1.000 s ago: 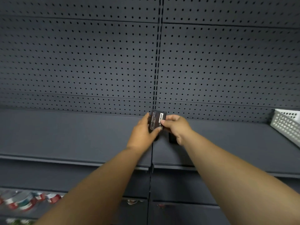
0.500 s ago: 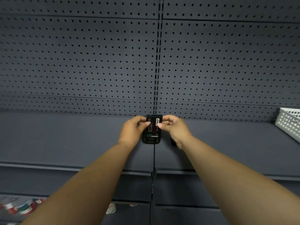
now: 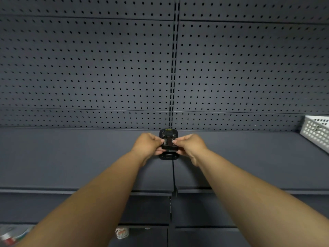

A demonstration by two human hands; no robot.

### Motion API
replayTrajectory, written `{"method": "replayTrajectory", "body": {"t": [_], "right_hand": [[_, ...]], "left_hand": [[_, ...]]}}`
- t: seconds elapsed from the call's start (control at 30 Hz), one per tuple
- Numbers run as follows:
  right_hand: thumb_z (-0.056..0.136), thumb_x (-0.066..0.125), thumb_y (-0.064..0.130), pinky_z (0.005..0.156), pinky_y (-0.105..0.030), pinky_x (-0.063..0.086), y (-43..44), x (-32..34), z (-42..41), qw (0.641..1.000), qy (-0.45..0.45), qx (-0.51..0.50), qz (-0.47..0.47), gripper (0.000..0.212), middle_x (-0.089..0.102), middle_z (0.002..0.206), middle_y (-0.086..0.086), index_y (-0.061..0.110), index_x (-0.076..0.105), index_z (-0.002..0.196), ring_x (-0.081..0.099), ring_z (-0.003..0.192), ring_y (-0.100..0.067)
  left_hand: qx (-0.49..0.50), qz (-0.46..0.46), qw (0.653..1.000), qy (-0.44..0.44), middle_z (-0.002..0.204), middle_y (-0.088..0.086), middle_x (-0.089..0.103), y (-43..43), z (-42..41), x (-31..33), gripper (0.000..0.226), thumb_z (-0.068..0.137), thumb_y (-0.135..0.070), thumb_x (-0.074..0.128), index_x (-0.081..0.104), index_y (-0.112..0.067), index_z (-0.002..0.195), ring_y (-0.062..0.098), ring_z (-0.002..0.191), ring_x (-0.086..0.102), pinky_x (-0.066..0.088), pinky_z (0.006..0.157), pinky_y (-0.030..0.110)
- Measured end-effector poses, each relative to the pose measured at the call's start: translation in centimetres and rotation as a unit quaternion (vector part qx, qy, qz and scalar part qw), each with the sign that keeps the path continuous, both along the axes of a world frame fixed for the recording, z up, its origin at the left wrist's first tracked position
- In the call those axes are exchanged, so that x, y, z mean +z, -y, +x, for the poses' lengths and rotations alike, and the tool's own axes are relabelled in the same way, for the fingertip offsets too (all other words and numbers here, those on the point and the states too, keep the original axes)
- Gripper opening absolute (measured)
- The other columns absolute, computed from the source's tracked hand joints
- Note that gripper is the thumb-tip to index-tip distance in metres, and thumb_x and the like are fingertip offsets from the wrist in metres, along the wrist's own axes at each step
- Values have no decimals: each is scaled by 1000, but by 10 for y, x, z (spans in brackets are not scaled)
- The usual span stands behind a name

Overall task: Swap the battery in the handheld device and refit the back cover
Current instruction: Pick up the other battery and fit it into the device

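A black handheld device [image 3: 168,134] lies back-up on the dark grey shelf [image 3: 71,157], its top end toward the pegboard. A black battery [image 3: 169,144] with a white label sits tilted over the device's open back, its near end raised. My left hand [image 3: 147,144] pinches the battery's left edge and my right hand [image 3: 190,146] pinches its right edge. The device's lower end [image 3: 168,156] shows below the battery. The back cover is not visible; a dark sliver behind my right hand cannot be identified.
A dark perforated pegboard wall [image 3: 89,68] rises behind the shelf. A white perforated basket [image 3: 316,131] stands at the shelf's far right. Lower shelves hold red-and-white packaged items [image 3: 121,232] at the bottom left and centre.
The battery went from held upright in the air to lowered onto the device's back. Both hands shifted slightly outward to its side edges.
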State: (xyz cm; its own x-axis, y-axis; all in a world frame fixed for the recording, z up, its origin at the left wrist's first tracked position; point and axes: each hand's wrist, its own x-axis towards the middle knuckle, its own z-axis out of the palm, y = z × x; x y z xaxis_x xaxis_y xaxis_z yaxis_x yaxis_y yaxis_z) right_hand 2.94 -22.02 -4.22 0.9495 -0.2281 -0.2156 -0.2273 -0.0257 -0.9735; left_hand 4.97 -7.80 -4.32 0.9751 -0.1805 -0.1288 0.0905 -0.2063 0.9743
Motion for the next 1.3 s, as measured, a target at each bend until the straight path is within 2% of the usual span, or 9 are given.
{"method": "replayTrajectory", "body": {"t": [0.13,0.27,0.37,0.53,0.67,0.83,1.0,1.2,1.3], "right_hand": [[89,60,2,61,-16,52,3,-1,1,1000,-10,19,6,18,59,78,-7,-4,62,106,58,71,-14],[88,61,1,74,-20,51,3,-2,4,999,-25,31,-2,22,62,98,-18,-7,62,108,59,86,-20],[85,63,-4,84,-24,52,3,-4,6,998,-28,56,-6,38,63,115,-26,-12,56,121,60,94,-22],[85,63,-3,106,-36,45,4,-8,9,994,-19,72,-79,42,63,106,-18,-9,54,125,58,97,-22],[82,69,7,106,-40,45,3,-13,11,984,-5,82,-158,41,69,114,-17,-1,62,122,64,100,-23],[85,67,10,104,-34,43,1,-8,9,968,3,82,-238,45,65,125,-14,4,57,128,61,115,-26],[88,65,15,100,-28,41,-1,-7,9,947,12,92,-309,48,61,131,-13,6,52,133,58,119,-25],[87,65,21,101,-27,41,-1,-8,7,918,15,104,-383,49,60,133,-10,11,53,134,56,121,-23],[86,67,22,94,-24,41,0,-9,6,910,29,95,-404,44,62,129,-8,11,58,127,58,117,-21]], "left_hand": [[-14,18,1000,-13,69,8,61,-2,7,-5,21,94,-5,50,57,-9,75,2,49,62,52,50,7],[-19,39,999,-13,68,7,60,-2,11,-7,23,95,-6,49,56,-11,73,4,58,60,51,52,7],[-27,53,998,-10,67,5,59,-2,13,-6,25,95,-6,48,56,-12,73,-1,49,60,50,52,5],[-49,108,993,11,66,4,57,-1,14,-4,25,96,-9,48,58,-14,73,6,60,54,47,57,8],[-60,187,978,70,82,5,63,-3,14,-4,19,94,-19,53,67,-7,99,14,76,56,41,64,16],[-63,228,966,99,114,11,69,-3,13,-8,31,87,-25,63,65,-5,109,24,106,63,46,94,31],[-77,293,942,146,122,10,64,-3,12,-12,35,89,-22,61,58,-7,120,22,113,60,44,96,28],[-103,371,905,183,123,12,64,-5,18,-14,32,93,-22,54,58,-9,122,25,112,59,45,95,31],[-113,389,892,200,120,13,65,-6,20,-15,28,92,-20,54,58,-9,118,26,109,60,45,93,31]]}}
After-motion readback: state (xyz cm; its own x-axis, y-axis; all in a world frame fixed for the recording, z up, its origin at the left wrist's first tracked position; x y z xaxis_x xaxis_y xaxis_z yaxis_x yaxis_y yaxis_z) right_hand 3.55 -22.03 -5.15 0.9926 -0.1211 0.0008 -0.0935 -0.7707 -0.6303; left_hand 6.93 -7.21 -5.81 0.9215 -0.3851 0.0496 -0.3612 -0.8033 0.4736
